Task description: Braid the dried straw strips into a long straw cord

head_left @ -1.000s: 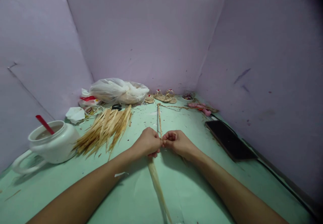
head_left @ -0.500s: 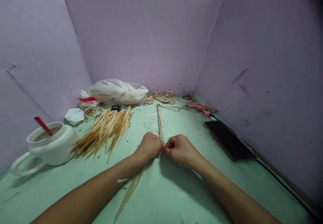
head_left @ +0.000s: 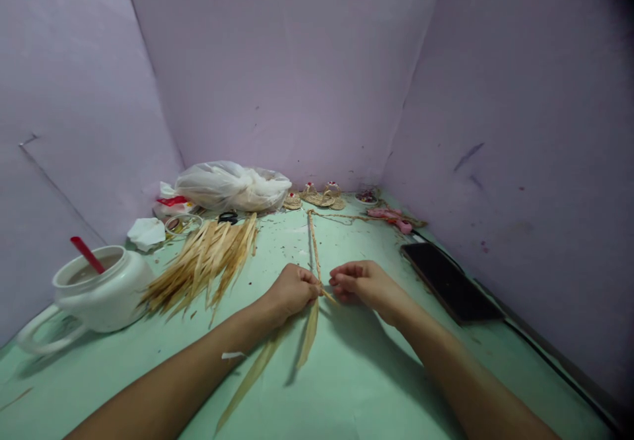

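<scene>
A thin braided straw cord [head_left: 314, 245] runs from the far part of the green table toward me. My left hand [head_left: 292, 289] pinches its near end between thumb and fingers. Loose flat straw strips [head_left: 310, 337] hang from that end, one downward, a longer one under my left wrist, and a short one pointing right. Just right of the braid is my right hand [head_left: 364, 285], fingers loosely curled and slightly apart, with nothing visible in them. A small gap separates its fingertips from the cord.
To the left lie a bundle of dry straw strips [head_left: 203, 261] and a white mug [head_left: 106, 294] with a red stick. Behind are a tied plastic bag [head_left: 232, 185], black scissors [head_left: 228, 217] and small woven slippers [head_left: 317, 195]. A phone [head_left: 448, 281] and pink-handled tool [head_left: 391, 215] are right.
My right hand has moved off the braid's end to the right, its fingers loosening. A strip now hangs below my left hand, which still pinches the cord. The view has tilted up slightly.
</scene>
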`<state>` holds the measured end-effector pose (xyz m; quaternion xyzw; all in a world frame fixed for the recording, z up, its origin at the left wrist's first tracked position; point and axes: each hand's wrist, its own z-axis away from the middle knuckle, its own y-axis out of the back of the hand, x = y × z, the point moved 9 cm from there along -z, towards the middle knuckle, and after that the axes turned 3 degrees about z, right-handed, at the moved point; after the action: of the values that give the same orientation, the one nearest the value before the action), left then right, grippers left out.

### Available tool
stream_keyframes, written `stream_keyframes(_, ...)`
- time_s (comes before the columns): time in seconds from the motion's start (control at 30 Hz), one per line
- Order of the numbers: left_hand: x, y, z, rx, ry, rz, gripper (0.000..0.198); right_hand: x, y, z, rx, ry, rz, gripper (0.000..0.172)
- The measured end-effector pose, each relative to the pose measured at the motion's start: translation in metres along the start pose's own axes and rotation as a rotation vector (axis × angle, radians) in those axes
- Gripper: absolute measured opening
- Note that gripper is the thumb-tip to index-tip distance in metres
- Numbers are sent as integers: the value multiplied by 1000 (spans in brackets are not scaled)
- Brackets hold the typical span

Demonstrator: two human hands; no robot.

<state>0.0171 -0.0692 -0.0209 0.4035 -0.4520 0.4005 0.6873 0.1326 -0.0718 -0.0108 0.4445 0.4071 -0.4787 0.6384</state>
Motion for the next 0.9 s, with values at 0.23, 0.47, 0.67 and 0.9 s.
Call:
stream_keyframes(0.23,-6,0,-6,-21,-56,-115,13,9,-33,1,-172,-14,29,5)
stream_keyframes(0.47,9,-4,-3,-55,-219,-406,15,13,-18,-9,-30,-3,210,7)
stream_keyframes(0.67,16,9,5,53,-82,-712,13,12,-23,-9,-16,21,264,8)
stream_keyframes(0.9,26,2,25,106,-28,-829,17,20,-26,-6,-36,-44,136,2)
